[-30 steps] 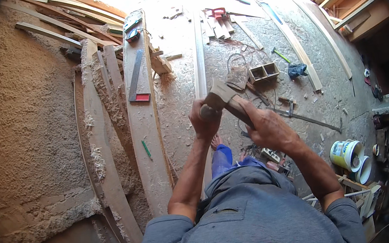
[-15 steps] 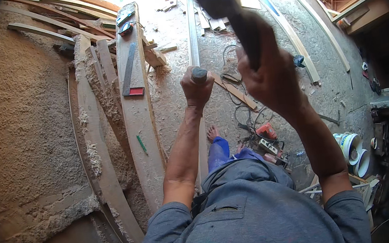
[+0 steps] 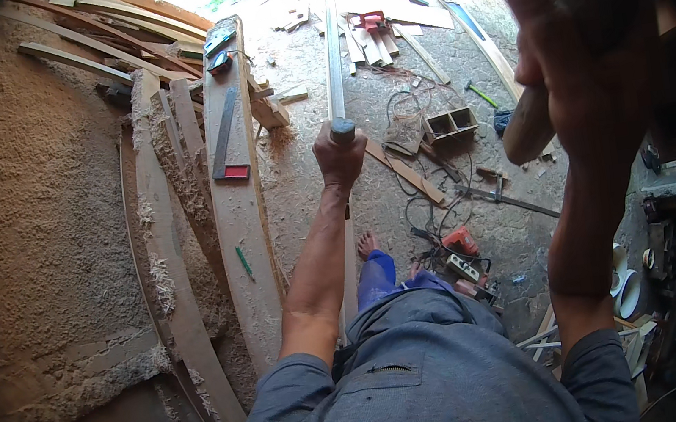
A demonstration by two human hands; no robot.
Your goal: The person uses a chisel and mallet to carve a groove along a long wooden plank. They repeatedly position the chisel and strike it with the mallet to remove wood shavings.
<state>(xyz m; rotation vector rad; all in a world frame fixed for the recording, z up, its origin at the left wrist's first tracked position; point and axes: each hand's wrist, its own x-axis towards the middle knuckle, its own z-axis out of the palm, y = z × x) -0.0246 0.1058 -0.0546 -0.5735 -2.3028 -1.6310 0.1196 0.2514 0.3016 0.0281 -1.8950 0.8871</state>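
Observation:
My left hand (image 3: 339, 164) is closed round an upright tool with a grey round-topped handle (image 3: 342, 127), above a long pale strip (image 3: 333, 58) running away from me; the tool's lower end is mostly hidden. My right hand (image 3: 581, 76) is raised high at the upper right, closed on the wooden handle (image 3: 526, 135) of a hammer or mallet, whose dark head is cut off at the top. Beside my left arm lies a long board (image 3: 255, 324) bearing a red-handled square (image 3: 225, 145), a tape measure (image 3: 219, 63) and a green pencil (image 3: 244, 262).
Rough planks with shavings (image 3: 162, 251) line my left. On the floor lie offcuts (image 3: 376, 48), a two-compartment wooden box (image 3: 450, 123), a green hammer (image 3: 478, 95), cables, a long clamp (image 3: 516, 203) and an orange power tool (image 3: 460, 240). White buckets (image 3: 629, 292) stand at right.
My right hand with the striking tool has risen and moved rightward, away from my left hand's tool, which it was over a second ago. My left hand has shifted slightly left and up.

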